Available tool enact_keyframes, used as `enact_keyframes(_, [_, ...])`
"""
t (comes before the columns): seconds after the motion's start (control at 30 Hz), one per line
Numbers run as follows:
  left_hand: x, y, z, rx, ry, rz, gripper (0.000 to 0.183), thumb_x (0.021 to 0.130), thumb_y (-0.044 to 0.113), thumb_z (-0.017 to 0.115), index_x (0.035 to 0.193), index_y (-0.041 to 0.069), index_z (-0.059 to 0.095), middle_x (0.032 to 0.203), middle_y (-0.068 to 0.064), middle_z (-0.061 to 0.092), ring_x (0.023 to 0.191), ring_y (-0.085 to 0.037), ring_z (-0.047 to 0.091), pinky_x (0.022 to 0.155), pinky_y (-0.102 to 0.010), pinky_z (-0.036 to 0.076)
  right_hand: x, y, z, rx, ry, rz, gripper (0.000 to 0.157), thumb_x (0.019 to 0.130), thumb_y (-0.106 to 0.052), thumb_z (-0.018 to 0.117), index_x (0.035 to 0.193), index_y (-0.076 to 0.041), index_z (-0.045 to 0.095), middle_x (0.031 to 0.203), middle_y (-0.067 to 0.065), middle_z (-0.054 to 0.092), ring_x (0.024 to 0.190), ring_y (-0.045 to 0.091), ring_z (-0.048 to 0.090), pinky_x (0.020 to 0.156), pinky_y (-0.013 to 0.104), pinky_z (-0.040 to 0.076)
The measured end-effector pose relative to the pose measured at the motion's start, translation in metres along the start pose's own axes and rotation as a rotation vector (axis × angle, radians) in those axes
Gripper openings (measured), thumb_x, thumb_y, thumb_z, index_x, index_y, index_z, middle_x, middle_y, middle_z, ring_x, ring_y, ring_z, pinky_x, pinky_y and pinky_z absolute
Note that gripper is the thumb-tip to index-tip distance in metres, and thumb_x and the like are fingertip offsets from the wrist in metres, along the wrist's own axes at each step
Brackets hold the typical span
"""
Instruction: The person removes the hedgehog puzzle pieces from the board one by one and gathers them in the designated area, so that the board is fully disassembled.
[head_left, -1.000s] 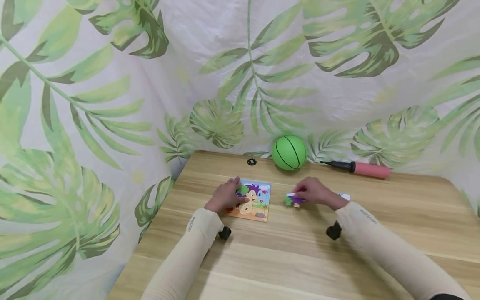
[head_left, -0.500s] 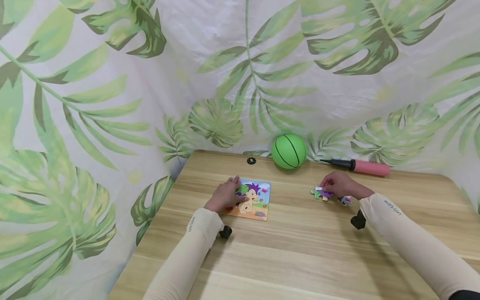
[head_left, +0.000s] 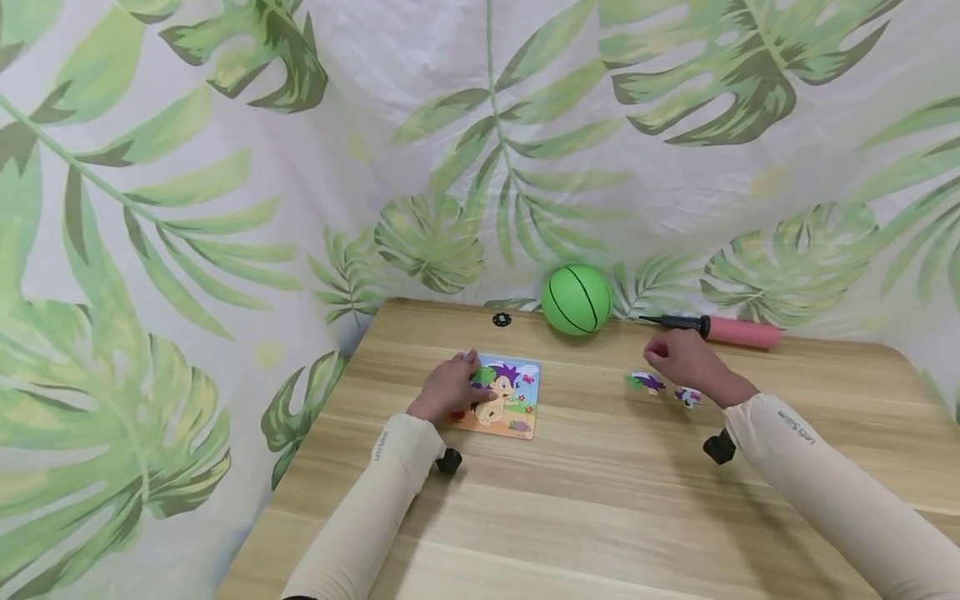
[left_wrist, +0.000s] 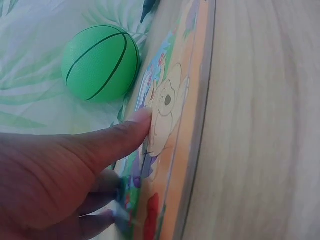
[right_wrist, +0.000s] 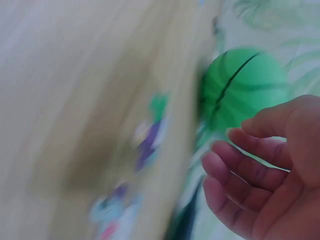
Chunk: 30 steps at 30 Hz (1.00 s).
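My left hand rests on the left part of a flat picture puzzle showing a purple-haired cartoon hedgehog. In the left wrist view its thumb lies over the picture, while the other fingers touch the board's far-left part. Above the table at the right, my right hand holds nothing, its fingers loosely bent. Below it lies a puzzle piece in green, purple and white. A second piece, blue and purple with pink, sits just right of it, near the wrist.
A green ball stands at the table's back edge against the leaf-print cloth. To its right lies a pink and black hand pump. A small black disc is at the back left. Bare wood shows along the front.
My right hand carried the puzzle piece rightward, set it beside the other piece, let go and rose above them. The left hand has stayed on the puzzle.
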<state>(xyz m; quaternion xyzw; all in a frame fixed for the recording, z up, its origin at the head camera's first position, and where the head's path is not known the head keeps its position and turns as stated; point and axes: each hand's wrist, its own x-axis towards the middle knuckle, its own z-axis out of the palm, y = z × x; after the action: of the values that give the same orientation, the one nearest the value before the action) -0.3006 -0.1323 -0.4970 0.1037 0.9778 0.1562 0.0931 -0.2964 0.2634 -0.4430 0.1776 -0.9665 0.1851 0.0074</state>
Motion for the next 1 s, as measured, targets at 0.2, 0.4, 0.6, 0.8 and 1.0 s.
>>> enact_keyframes(0.2, [-0.002, -0.014, -0.007, -0.249, -0.006, -0.01, 0.086, 0.089, 0.043, 0.075, 0.156, 0.01, 0.033, 0.168, -0.004, 0.023, 0.155, -0.032, 0.025, 0.125, -0.049, 0.025, 0.017, -0.066, 0.008, 0.111, -0.046, -0.133, 0.015, 0.096, -0.017, 0.064, 0.093, -0.009, 0.075, 0.074, -0.001, 0.071, 0.063, 0.006, 0.058, 0.064, 0.027, 0.051])
enact_keyframes(0.4, [-0.007, -0.032, -0.016, -0.272, -0.009, 0.027, 0.083, 0.094, 0.036, 0.07, 0.157, 0.004, 0.028, 0.17, -0.01, 0.015, 0.156, -0.035, 0.017, 0.127, -0.051, 0.018, 0.057, -0.14, 0.038, 0.149, -0.172, -0.234, 0.012, 0.095, -0.016, 0.064, 0.099, -0.009, 0.074, 0.083, 0.002, 0.072, 0.07, 0.01, 0.061, 0.068, 0.026, 0.055])
enact_keyframes(0.6, [-0.009, -0.045, -0.005, -0.15, -0.059, 0.105, 0.088, 0.094, 0.042, 0.068, 0.157, 0.0, 0.024, 0.168, -0.017, 0.015, 0.156, -0.04, 0.012, 0.126, -0.059, 0.011, 0.106, -0.182, 0.09, 0.079, -0.211, -0.225, 0.025, 0.097, -0.009, 0.058, 0.118, -0.002, 0.069, 0.109, 0.013, 0.074, 0.094, 0.023, 0.07, 0.088, 0.036, 0.059])
enact_keyframes(0.8, [-0.011, -0.045, -0.002, -0.111, -0.052, 0.167, 0.084, 0.095, 0.04, 0.067, 0.156, 0.0, 0.027, 0.166, -0.022, 0.018, 0.154, -0.046, 0.013, 0.123, -0.067, 0.011, 0.119, -0.205, 0.129, -0.022, -0.18, -0.251, 0.028, 0.097, -0.003, 0.056, 0.123, 0.003, 0.066, 0.117, 0.017, 0.069, 0.108, 0.029, 0.065, 0.096, 0.04, 0.055])
enact_keyframes(1.0, [-0.009, -0.038, -0.007, -0.103, -0.064, 0.159, 0.085, 0.093, 0.04, 0.069, 0.156, -0.001, 0.03, 0.165, -0.024, 0.02, 0.153, -0.048, 0.015, 0.121, -0.07, 0.013, 0.121, -0.213, 0.132, -0.058, -0.144, -0.209, 0.03, 0.094, -0.001, 0.058, 0.123, 0.002, 0.066, 0.114, 0.016, 0.069, 0.107, 0.028, 0.064, 0.096, 0.039, 0.054])
